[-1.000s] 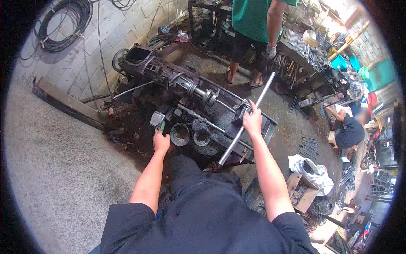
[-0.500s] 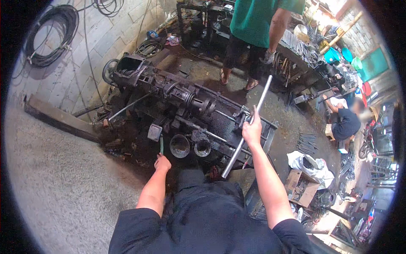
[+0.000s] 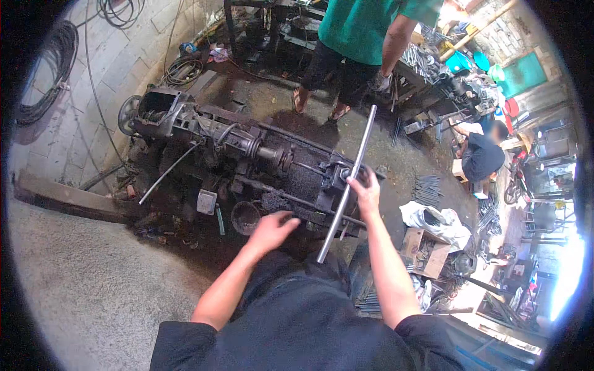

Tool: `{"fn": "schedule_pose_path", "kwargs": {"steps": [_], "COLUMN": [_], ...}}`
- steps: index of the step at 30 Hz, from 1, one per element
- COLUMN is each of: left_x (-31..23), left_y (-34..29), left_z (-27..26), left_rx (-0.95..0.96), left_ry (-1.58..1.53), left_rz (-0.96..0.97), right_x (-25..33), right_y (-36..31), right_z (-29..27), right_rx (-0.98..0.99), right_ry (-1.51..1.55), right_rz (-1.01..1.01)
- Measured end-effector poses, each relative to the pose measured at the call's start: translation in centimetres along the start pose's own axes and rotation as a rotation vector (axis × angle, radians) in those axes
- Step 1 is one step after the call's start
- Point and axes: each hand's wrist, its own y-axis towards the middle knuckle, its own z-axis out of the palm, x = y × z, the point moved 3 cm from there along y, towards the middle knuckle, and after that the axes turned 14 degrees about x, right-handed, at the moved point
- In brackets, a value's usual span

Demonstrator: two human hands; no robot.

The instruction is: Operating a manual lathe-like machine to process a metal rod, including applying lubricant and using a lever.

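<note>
A long bright metal bar (image 3: pixel 364 141) lies slantwise across the right end of a dark, greasy lathe-like machine (image 3: pixel 216 127). Beside the bar my right hand (image 3: pixel 366 196) has its thumb against the metal, with bent fingers raised and apart, not wrapped round it. My left hand (image 3: pixel 272 232) hangs over the machine's near side, fingers stretched to the right, holding nothing. Left of it sits a round bowl (image 3: pixel 245 217), partly hidden by the hand. A small square pale container (image 3: pixel 206 202) stands farther left, with a greenish stick (image 3: pixel 220 221) beside it.
A thin rod (image 3: pixel 167 175) juts from the machine toward me. Beyond it stands a person in a green shirt (image 3: pixel 356 31); another person (image 3: pixel 484 154) sits at the right. A white sack (image 3: pixel 436 222) and an open box of metal pieces (image 3: pixel 426 252) lie right of my arm.
My left hand has left the greenish stick and moved right, its fingers opening out. My right hand's grip on the bar has loosened. The bar has turned slightly, and the view has shifted right.
</note>
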Motion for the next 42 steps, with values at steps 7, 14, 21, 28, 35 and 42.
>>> {"fn": "schedule_pose_path", "kwargs": {"steps": [7, 14, 21, 28, 35, 42], "left_x": [-6.8, -8.1, -9.2, -8.4, -9.5, -10.5], "left_y": [4.1, 5.0, 4.1, 4.3, 5.3, 6.2], "left_z": [10.1, 13.4, 13.7, 14.4, 17.1, 22.7], "left_rx": [0.186, -0.13, -0.283, -0.277, -0.099, -0.072], "left_ry": [0.126, 0.195, 0.264, 0.199, 0.108, -0.162], "left_rz": [-0.081, -0.174, -0.296, -0.268, -0.164, -0.054], "right_x": [-2.0, -7.5, -4.5, -6.6, -6.4, -5.7], "right_y": [10.3, 9.3, 3.6, 5.0, 3.5, 4.6], "right_z": [-3.8, -6.5, -3.8, -3.3, -8.6, -14.4], "right_rx": [0.197, 0.341, 0.502, 0.593, 0.583, 0.795], "right_ry": [0.797, 0.397, -0.689, -0.661, -0.698, 0.076], "right_rz": [0.267, 0.055, -0.398, -0.408, -0.317, 0.062]}}
